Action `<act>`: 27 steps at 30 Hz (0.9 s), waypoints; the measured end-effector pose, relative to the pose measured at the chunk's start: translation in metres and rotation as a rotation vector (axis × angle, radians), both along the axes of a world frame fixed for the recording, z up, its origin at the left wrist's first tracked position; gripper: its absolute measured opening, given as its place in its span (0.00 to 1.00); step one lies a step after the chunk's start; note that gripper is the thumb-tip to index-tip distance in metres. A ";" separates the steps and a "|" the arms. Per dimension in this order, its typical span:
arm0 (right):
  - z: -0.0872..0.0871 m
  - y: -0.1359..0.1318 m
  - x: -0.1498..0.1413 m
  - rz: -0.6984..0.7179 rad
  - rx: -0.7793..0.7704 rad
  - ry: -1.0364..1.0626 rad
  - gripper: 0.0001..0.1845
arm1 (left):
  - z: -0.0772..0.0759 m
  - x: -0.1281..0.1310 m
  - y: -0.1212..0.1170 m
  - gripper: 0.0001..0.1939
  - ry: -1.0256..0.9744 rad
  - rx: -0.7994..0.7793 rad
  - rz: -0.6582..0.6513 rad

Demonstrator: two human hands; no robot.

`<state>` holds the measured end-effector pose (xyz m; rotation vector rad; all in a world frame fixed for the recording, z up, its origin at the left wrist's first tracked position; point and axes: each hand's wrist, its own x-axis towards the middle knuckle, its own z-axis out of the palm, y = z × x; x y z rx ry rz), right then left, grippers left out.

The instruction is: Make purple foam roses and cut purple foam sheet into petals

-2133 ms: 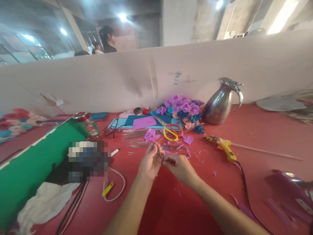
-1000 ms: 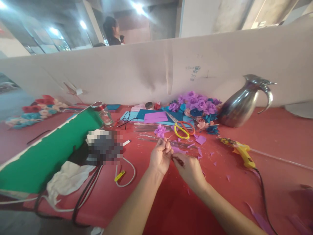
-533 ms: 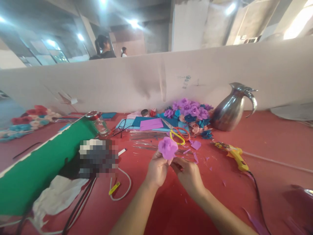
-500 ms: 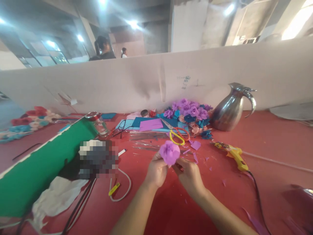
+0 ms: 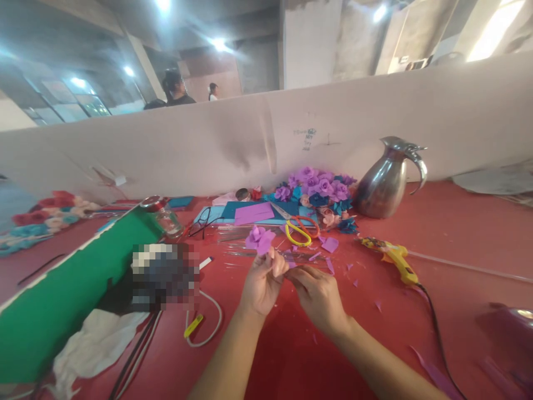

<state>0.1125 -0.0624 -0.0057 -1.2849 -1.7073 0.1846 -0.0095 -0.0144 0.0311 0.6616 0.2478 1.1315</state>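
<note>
A purple paper flower rises from the closed fingers of my left hand, tilted to the left over the red table. Close on its right, my right hand is pinched, its fingertips almost meeting the left fingers. A bit of purple shows between the two hands, but what my right fingers hold is too small to tell. Just beyond lie scissors with yellow and orange handles and several purple paper scraps. Purple paper rests on blue sheets.
At the back stand a heap of paper flowers and a steel jug. A yellow glue gun with a cord lies right. On the left are a glass jar, a green board, white tissue and a cable.
The flower has tipped and moved left and up, showing its side now instead of its face. My left hand has turned, and the right fingertips sit below the bloom. The view has shifted slightly.
</note>
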 end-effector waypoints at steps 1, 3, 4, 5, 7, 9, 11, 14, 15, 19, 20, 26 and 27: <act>0.000 0.000 0.000 0.010 -0.031 -0.002 0.14 | -0.002 0.000 0.001 0.06 -0.006 -0.024 -0.004; 0.000 0.001 -0.001 0.023 -0.120 -0.001 0.14 | -0.005 0.001 0.003 0.05 0.012 -0.059 0.005; 0.000 0.001 -0.001 0.026 -0.171 0.004 0.13 | -0.006 0.001 0.003 0.04 0.032 -0.071 0.017; 0.000 0.002 -0.001 0.022 -0.220 0.008 0.12 | -0.007 0.002 0.004 0.04 0.059 -0.077 0.036; 0.001 0.005 0.002 0.012 -0.296 0.001 0.10 | -0.009 0.004 0.005 0.04 0.124 -0.059 0.097; 0.001 0.010 0.007 -0.022 -0.325 -0.012 0.10 | -0.011 0.006 0.006 0.05 0.196 -0.008 0.183; 0.000 0.015 0.015 -0.076 -0.315 -0.019 0.10 | -0.014 0.007 0.007 0.05 0.278 0.056 0.282; -0.004 0.022 0.029 -0.156 -0.292 -0.042 0.10 | -0.019 0.007 0.010 0.05 0.372 0.116 0.382; -0.006 0.024 0.033 -0.173 -0.296 -0.067 0.09 | -0.020 0.006 0.010 0.05 0.388 0.127 0.391; -0.015 0.027 0.040 -0.238 -0.331 -0.229 0.07 | -0.025 0.005 0.010 0.03 0.437 0.161 0.370; -0.018 0.026 0.039 -0.254 -0.341 -0.265 0.08 | -0.026 0.004 0.010 0.02 0.456 0.175 0.370; -0.027 0.025 0.030 -0.191 -0.382 -0.194 0.05 | -0.029 0.004 0.011 0.03 0.510 0.248 0.394; -0.028 0.025 0.029 -0.187 -0.380 -0.176 0.05 | -0.029 0.004 0.011 0.03 0.509 0.243 0.408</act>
